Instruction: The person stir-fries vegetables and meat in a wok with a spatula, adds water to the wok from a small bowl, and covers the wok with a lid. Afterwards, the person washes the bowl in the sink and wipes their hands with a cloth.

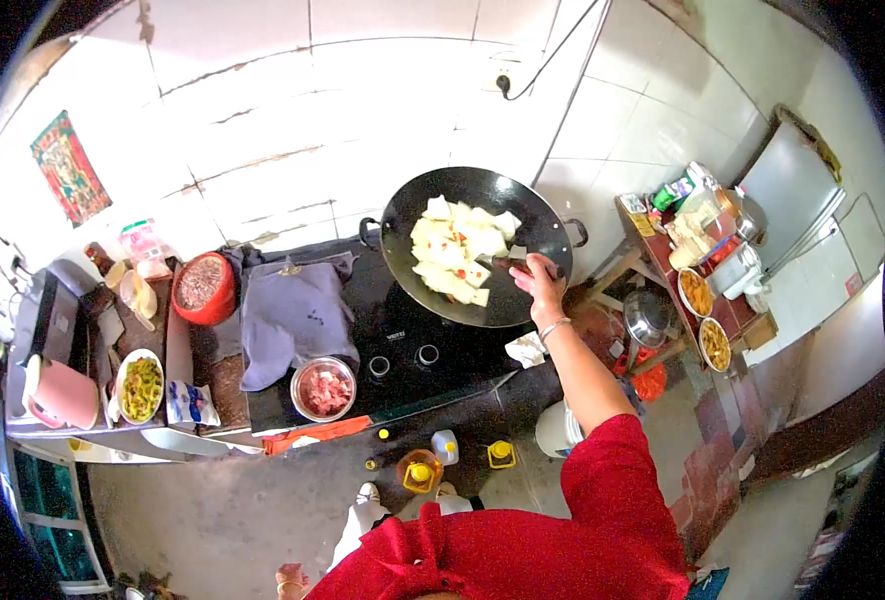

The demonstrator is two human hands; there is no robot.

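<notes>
A person in a red top (523,555) stands at the bottom of the frame, right arm stretched up toward the centre. The right hand (541,288) is at the right side of a dark wok (518,308), its fingers clamped on the handle of a spatula (506,263), whose blade is mostly hidden. The left hand (292,575) shows small at the bottom edge, left of centre, near the person's side; whether its fingers are apart or together cannot be told.

The wok has 2 side handles and sits at the upper centre on a black stove (388,335) with 2 knobs. Pale, flat food pieces (453,240) with red bits lie in a heap in its middle and left part.

Left of the wok, a grey cloth (298,315) covers part of the stove. A bowl (296,398) of pink meat stands just below the cloth. At the left of the frame, a desk (180,350) carries a red tub (203,316), an oval dish (141,354) of green food and a pink jug (66,393).

At the right, 2 bowls of yellowish food stand on a red-brown desk (646,226). Bottles (420,473) with yellow caps stand on the floor (233,500) below.
</notes>
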